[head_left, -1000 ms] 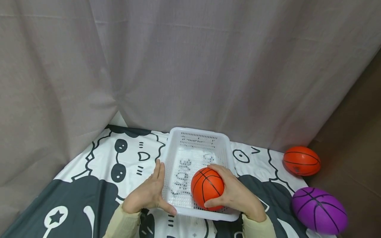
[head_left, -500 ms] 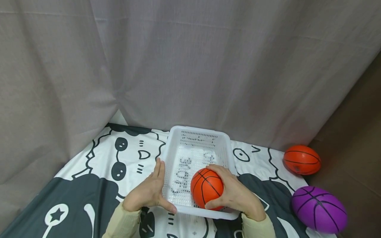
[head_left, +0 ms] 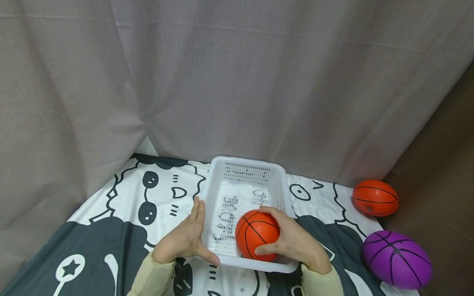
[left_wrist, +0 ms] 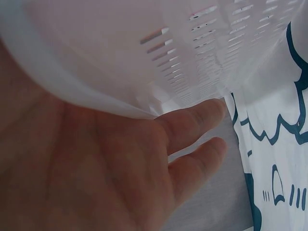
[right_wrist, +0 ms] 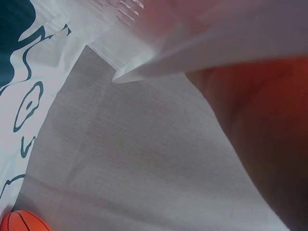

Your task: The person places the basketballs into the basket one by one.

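Note:
In the head view a white perforated plastic basket (head_left: 246,197) lies on the patterned cloth. An orange toy basketball (head_left: 252,236) sits inside its near right part. My right hand (head_left: 294,242) reaches over the basket's right rim and holds this ball, thumb on the near side and fingers on the far side. My left hand (head_left: 185,240) rests against the basket's left side near the front corner, fingers straight and thumb spread along the rim. The left wrist view shows the palm and fingers (left_wrist: 192,127) against the basket wall. In the right wrist view, the ball held is hidden.
A second orange basketball (head_left: 375,198) lies at the right by the curtain. Nearer, a purple basketball (head_left: 397,260) lies at the cloth's right edge. A grey curtain (head_left: 237,82) hangs close behind the basket.
The held basketball has turned a little under my right hand, its black lines shifting. My left hand and the basket stay in place.

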Demonstrator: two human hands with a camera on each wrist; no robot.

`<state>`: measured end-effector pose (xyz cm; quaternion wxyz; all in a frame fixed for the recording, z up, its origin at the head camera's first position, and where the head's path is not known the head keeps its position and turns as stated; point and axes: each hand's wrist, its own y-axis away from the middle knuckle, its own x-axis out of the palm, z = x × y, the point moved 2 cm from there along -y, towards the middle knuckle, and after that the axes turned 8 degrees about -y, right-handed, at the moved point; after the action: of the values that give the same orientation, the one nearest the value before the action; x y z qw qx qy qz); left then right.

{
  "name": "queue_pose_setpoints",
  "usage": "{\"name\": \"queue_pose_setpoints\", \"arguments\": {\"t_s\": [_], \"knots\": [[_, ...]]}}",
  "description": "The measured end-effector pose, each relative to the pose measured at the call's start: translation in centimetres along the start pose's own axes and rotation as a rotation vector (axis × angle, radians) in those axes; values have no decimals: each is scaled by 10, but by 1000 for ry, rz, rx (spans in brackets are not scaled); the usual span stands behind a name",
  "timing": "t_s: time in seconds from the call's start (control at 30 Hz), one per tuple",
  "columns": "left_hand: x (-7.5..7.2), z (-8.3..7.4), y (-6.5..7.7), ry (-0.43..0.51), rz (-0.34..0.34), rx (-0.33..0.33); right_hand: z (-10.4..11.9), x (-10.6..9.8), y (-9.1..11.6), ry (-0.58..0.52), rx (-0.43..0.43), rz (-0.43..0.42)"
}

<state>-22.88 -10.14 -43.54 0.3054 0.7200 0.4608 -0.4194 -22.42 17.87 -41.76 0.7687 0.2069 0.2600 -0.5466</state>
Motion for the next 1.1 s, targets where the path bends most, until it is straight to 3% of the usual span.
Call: {"name": "queue_pose_setpoints", "arguments": {"t_s": [0.4,0.6,0.73,0.97,1.1], "knots": [[0,-1,1,24,9,-5,3,-10,6,-26,134,-53],[-1,-1,1,19,5,-5,2,-33,14,19,121,-118],[-1,-1,0,16,2,-6,-6,-57,22,34,51,-295],[-1,-2,1,29,-2,0,-34,-103,48,68,-179,-826],[-1,-2,1,22,-3,-2,-49,-118,65,98,-114,-995]]}}
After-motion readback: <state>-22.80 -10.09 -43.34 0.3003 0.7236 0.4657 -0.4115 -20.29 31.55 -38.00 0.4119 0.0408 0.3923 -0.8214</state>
